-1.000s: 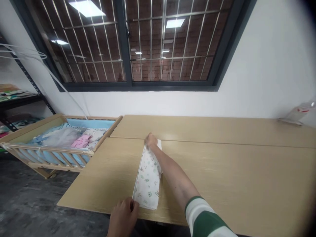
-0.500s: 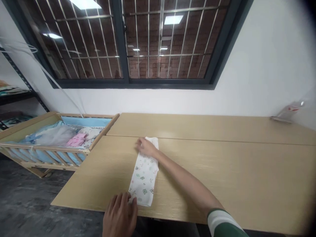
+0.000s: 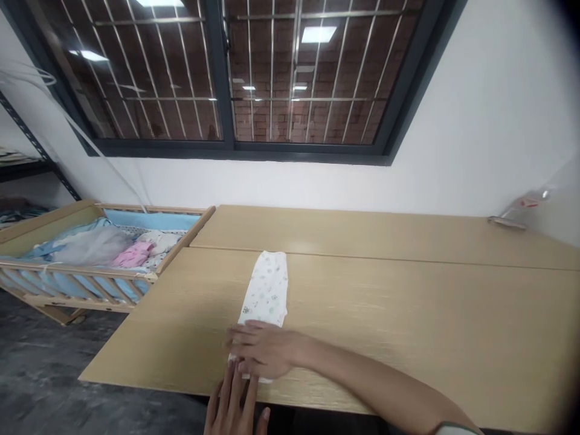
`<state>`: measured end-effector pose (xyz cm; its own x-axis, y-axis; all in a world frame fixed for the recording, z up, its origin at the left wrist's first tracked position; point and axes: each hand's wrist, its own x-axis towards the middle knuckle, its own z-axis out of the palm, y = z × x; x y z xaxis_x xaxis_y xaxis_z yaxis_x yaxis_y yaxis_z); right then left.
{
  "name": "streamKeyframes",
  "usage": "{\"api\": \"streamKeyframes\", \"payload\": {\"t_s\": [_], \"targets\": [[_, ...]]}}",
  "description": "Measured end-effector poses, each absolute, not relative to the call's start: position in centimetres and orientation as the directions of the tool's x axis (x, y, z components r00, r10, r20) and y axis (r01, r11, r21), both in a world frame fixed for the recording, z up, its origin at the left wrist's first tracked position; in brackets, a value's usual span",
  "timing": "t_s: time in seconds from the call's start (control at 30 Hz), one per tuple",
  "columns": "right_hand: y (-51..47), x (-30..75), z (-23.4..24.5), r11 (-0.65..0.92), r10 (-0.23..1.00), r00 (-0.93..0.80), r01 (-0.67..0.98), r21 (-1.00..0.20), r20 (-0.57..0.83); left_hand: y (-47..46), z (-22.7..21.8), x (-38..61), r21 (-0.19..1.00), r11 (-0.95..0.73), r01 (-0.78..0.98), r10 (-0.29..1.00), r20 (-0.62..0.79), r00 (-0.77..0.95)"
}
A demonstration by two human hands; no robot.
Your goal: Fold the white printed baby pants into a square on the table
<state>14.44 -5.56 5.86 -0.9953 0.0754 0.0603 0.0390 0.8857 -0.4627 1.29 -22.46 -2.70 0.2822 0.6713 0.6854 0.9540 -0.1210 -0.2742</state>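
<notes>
A small white cloth with a printed pattern [image 3: 267, 288] lies folded into a long narrow strip on the wooden table [image 3: 408, 314]. It runs from the table's front edge toward the middle seam. My right hand [image 3: 265, 349] rests flat on the strip's near end, fingers stretched out and pointing left. Just below it at the table's front edge is my left hand [image 3: 235, 405], its fingers extended and touching the cloth's near end. Neither hand grips anything.
A wooden baby cot [image 3: 86, 260] with blue lining and several small clothes, one of them pink [image 3: 129, 256], stands against the table's left side. A clear plastic item [image 3: 519, 211] lies at the far right by the wall. A barred window is above.
My right hand has slid from the cloth's far end back to its near end. The strip now lies flat. My left hand has gone from pinching the near corner to lying open.
</notes>
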Motion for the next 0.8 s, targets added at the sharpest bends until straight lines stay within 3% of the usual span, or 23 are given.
{"api": "streamKeyframes", "payload": {"t_s": [0.2,0.43,0.8], "targets": [[1.4,14.4,5.3,0.871,0.286,-0.957,0.276,-0.407,-0.037,-22.3,-2.1,1.3,-0.281,-0.092,0.955,0.707,0.657,0.261],[11.8,14.0,3.7,0.840,0.473,-0.881,0.460,-0.288,-0.029,-22.4,-2.5,1.3,-0.277,-0.108,0.955,0.696,0.664,0.271],[16.1,13.4,3.9,0.844,0.520,-0.854,0.509,-0.169,0.020,-22.6,-1.7,1.6,-0.189,-0.096,0.977,0.737,0.646,0.197]]}}
